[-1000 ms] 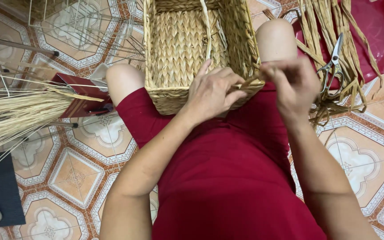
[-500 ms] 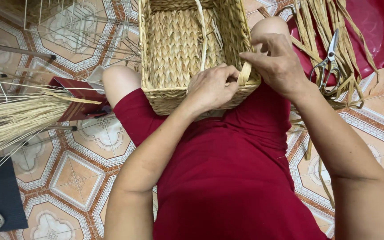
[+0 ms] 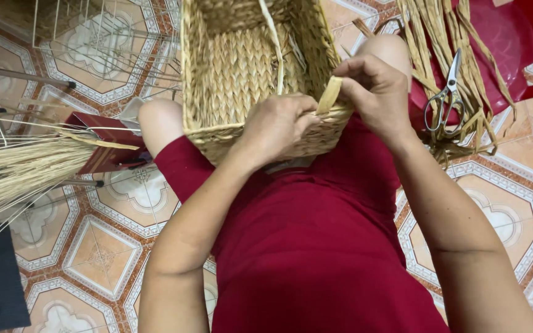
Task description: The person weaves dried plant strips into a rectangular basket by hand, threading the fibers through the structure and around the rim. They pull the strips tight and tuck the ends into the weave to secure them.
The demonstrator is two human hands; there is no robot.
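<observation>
Head view | left hand curled closed over basket rim | right hand pinching strip at rim | scissors lying right on fibres

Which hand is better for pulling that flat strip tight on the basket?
Probably the right hand: its fingers already pinch the flat strip, while the left hand presses on the basket rim.

1. the woven basket runs off the top edge, so its far end can't be seen.
2. left hand covers the near rim, fingertips tucked out of sight.
3. the flat straw strip vanishes under the right hand.
4. scissors handles are half buried in the straw pile.
</observation>
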